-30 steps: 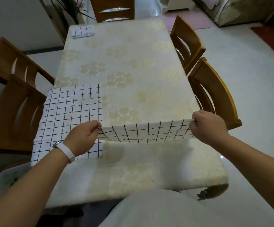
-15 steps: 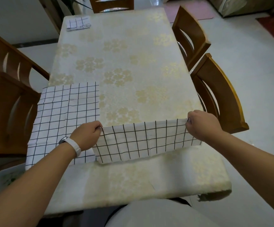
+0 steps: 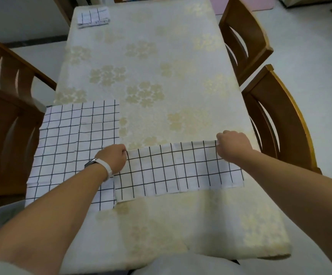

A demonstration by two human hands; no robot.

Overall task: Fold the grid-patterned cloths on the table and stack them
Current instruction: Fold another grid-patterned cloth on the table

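Observation:
A white cloth with a black grid (image 3: 173,171) lies folded in half as a wide strip across the near part of the table. My left hand (image 3: 112,158) pinches its far left corner. My right hand (image 3: 233,144) pinches its far right corner. Both corners are down at the table surface. A second grid cloth (image 3: 69,143) lies spread flat at the left edge, partly under my left forearm and under the strip's left end. A small stack of folded grid cloths (image 3: 93,16) sits at the far left corner.
The table (image 3: 151,62) wears a cream tablecloth with gold flowers. Wooden chairs stand close on the left (image 3: 8,120) and the right (image 3: 280,116), with another (image 3: 244,34) further back on the right. A pale bin (image 3: 4,217) shows below the left edge.
Both hands have lowered the folded cloth from the air onto the table and drawn it forward, so it now lies flat as a strip. The camera has tipped further down.

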